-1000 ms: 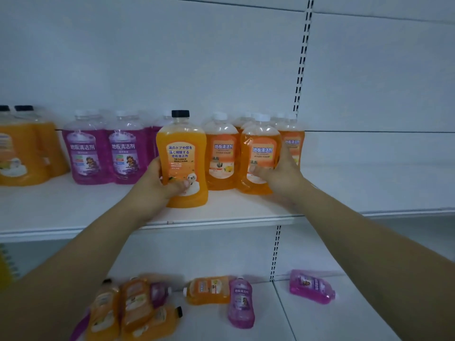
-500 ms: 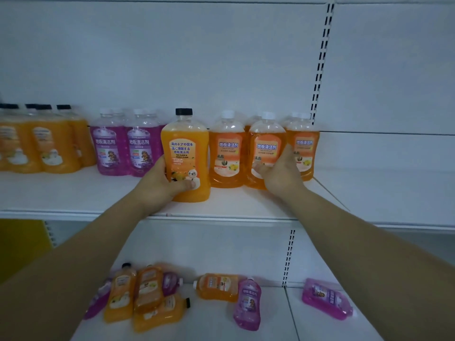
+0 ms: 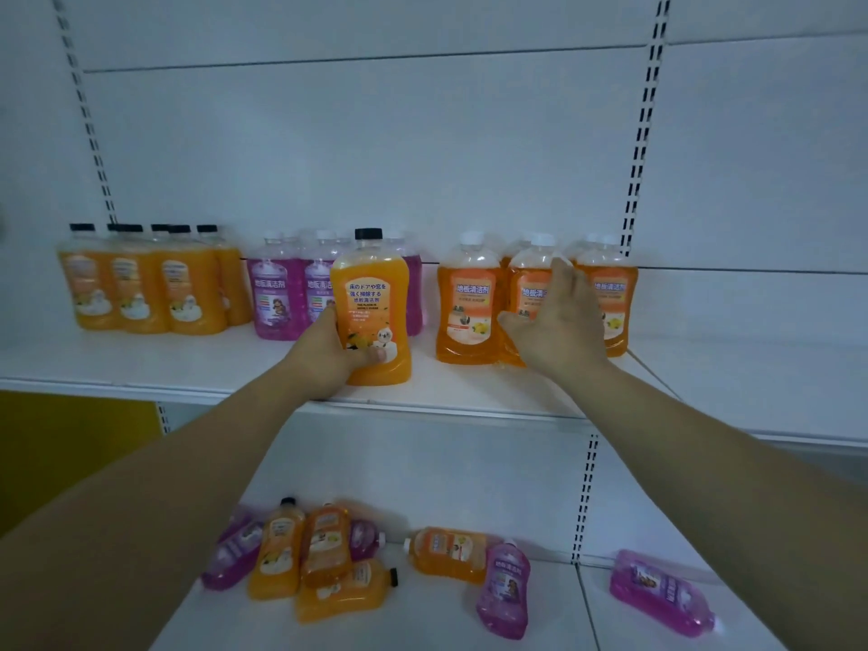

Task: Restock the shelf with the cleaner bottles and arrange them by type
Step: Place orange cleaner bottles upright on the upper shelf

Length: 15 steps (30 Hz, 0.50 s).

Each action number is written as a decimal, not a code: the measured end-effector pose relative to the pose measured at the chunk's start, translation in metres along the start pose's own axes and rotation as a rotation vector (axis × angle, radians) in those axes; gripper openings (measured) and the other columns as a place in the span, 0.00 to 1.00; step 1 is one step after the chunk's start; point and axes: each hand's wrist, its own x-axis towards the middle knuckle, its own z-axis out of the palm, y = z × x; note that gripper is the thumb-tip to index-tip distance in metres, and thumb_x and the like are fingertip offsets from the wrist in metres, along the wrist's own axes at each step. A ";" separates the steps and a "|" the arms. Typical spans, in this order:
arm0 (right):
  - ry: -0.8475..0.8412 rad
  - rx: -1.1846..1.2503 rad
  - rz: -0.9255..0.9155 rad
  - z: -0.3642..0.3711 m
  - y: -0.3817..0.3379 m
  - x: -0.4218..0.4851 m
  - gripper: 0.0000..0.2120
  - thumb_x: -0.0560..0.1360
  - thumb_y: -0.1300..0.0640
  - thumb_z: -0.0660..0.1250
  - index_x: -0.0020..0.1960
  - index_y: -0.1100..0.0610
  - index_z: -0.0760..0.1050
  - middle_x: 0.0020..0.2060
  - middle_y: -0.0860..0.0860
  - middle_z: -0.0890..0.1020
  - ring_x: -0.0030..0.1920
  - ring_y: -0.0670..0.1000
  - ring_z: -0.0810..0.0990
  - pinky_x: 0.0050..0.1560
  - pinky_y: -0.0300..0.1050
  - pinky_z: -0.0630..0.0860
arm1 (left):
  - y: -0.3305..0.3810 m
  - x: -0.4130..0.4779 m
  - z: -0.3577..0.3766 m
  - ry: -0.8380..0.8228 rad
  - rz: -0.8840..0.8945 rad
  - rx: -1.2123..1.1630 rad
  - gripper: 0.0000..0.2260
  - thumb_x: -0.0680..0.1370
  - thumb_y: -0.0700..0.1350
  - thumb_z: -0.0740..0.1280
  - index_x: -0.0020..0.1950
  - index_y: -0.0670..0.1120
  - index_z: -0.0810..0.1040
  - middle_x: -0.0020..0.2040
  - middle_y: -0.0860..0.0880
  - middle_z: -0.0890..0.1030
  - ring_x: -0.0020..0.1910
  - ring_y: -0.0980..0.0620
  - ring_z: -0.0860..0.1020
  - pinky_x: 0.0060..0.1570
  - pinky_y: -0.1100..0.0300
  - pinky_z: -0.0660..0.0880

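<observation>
Restocking partway, sorting by type under way.
Gripping the black-capped orange bottle (image 3: 371,312) upright in the left hand (image 3: 324,359), in front of the purple bottles (image 3: 277,298) on the upper shelf (image 3: 141,364); spreading the right hand (image 3: 561,321) open, releasing the white-capped orange bottles (image 3: 467,307) clasped half a second ago (contact unclear). Shifting the bottle leftward toward the black-capped group (image 3: 141,288); leaving loose bottles (image 3: 324,556) lying on the lower shelf (image 3: 422,622).
</observation>
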 end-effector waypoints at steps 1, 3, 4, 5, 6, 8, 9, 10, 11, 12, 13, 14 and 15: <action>-0.007 -0.014 -0.017 0.000 -0.010 -0.002 0.40 0.72 0.43 0.70 0.75 0.57 0.54 0.71 0.56 0.64 0.71 0.58 0.62 0.68 0.54 0.64 | -0.004 -0.002 -0.008 0.005 -0.005 0.000 0.35 0.70 0.52 0.75 0.72 0.49 0.63 0.66 0.53 0.73 0.65 0.49 0.72 0.66 0.51 0.69; -0.062 -0.025 -0.075 0.008 -0.034 -0.008 0.35 0.73 0.43 0.68 0.73 0.57 0.59 0.68 0.56 0.68 0.68 0.58 0.65 0.65 0.52 0.66 | -0.015 -0.005 -0.024 0.018 -0.011 -0.008 0.35 0.70 0.52 0.75 0.72 0.49 0.63 0.66 0.52 0.73 0.65 0.49 0.72 0.65 0.52 0.69; -0.111 -0.026 -0.104 0.015 -0.046 -0.013 0.33 0.74 0.43 0.67 0.72 0.57 0.62 0.66 0.56 0.69 0.67 0.58 0.67 0.63 0.52 0.67 | -0.020 -0.008 -0.033 0.018 -0.016 -0.010 0.35 0.70 0.53 0.75 0.72 0.50 0.63 0.67 0.52 0.73 0.65 0.49 0.72 0.64 0.52 0.69; -0.177 -0.026 -0.126 0.023 -0.059 -0.018 0.32 0.74 0.42 0.66 0.71 0.57 0.63 0.65 0.57 0.71 0.65 0.58 0.68 0.62 0.51 0.67 | -0.027 -0.009 -0.043 0.019 -0.016 -0.013 0.35 0.70 0.53 0.75 0.72 0.51 0.63 0.67 0.53 0.73 0.65 0.49 0.72 0.65 0.52 0.69; -0.254 -0.023 -0.141 0.033 -0.073 -0.024 0.32 0.74 0.41 0.65 0.71 0.56 0.64 0.65 0.57 0.71 0.65 0.58 0.69 0.62 0.51 0.68 | -0.034 -0.011 -0.054 0.017 -0.019 -0.021 0.36 0.70 0.54 0.75 0.73 0.51 0.62 0.67 0.53 0.73 0.65 0.49 0.72 0.65 0.51 0.69; -0.401 -0.031 -0.157 0.055 -0.101 -0.035 0.33 0.74 0.38 0.64 0.73 0.54 0.62 0.68 0.56 0.70 0.67 0.57 0.68 0.65 0.50 0.67 | -0.048 -0.014 -0.076 0.018 -0.011 -0.041 0.37 0.70 0.53 0.75 0.74 0.52 0.60 0.68 0.53 0.73 0.66 0.49 0.72 0.66 0.49 0.69; -0.461 -0.044 -0.158 0.066 -0.115 -0.040 0.34 0.74 0.36 0.62 0.74 0.53 0.62 0.70 0.55 0.68 0.69 0.57 0.67 0.66 0.50 0.66 | -0.055 -0.015 -0.087 0.024 -0.002 -0.047 0.38 0.70 0.52 0.75 0.74 0.52 0.59 0.68 0.53 0.73 0.66 0.49 0.72 0.66 0.49 0.69; -0.516 -0.053 -0.150 0.079 -0.129 -0.044 0.35 0.74 0.35 0.61 0.74 0.53 0.62 0.71 0.54 0.68 0.69 0.56 0.66 0.67 0.51 0.66 | -0.063 -0.015 -0.099 0.034 0.001 -0.055 0.38 0.70 0.51 0.75 0.75 0.53 0.58 0.68 0.53 0.72 0.66 0.49 0.72 0.66 0.49 0.69; -0.569 -0.059 -0.130 0.091 -0.143 -0.048 0.36 0.74 0.33 0.60 0.74 0.52 0.62 0.72 0.53 0.67 0.70 0.57 0.66 0.68 0.52 0.65 | -0.071 -0.015 -0.111 0.052 0.004 -0.059 0.38 0.71 0.50 0.75 0.75 0.53 0.57 0.69 0.53 0.71 0.67 0.48 0.71 0.66 0.49 0.69; -0.622 -0.071 -0.105 0.102 -0.156 -0.051 0.37 0.73 0.31 0.58 0.74 0.52 0.62 0.73 0.53 0.66 0.70 0.57 0.66 0.69 0.54 0.65 | -0.079 -0.014 -0.123 0.069 -0.002 -0.054 0.37 0.72 0.49 0.74 0.75 0.52 0.56 0.69 0.52 0.70 0.67 0.48 0.71 0.65 0.50 0.68; -0.672 -0.101 -0.087 0.113 -0.169 -0.054 0.38 0.72 0.29 0.56 0.75 0.51 0.62 0.73 0.53 0.65 0.71 0.58 0.65 0.69 0.56 0.64 | -0.087 -0.014 -0.135 0.079 -0.014 -0.037 0.37 0.73 0.49 0.73 0.75 0.52 0.56 0.69 0.52 0.70 0.68 0.48 0.70 0.65 0.50 0.68; -0.714 -0.147 -0.079 0.123 -0.182 -0.055 0.40 0.72 0.27 0.54 0.75 0.51 0.61 0.74 0.53 0.64 0.71 0.58 0.65 0.69 0.59 0.62 | -0.095 -0.014 -0.148 0.084 -0.024 -0.020 0.36 0.73 0.49 0.73 0.75 0.51 0.56 0.70 0.52 0.69 0.68 0.47 0.69 0.65 0.50 0.68; -0.746 -0.201 -0.079 0.132 -0.194 -0.056 0.41 0.71 0.26 0.52 0.75 0.50 0.60 0.74 0.53 0.63 0.71 0.59 0.64 0.70 0.61 0.60 | -0.105 -0.012 -0.161 0.088 -0.023 -0.012 0.36 0.73 0.49 0.73 0.74 0.51 0.57 0.70 0.51 0.69 0.68 0.47 0.69 0.65 0.50 0.68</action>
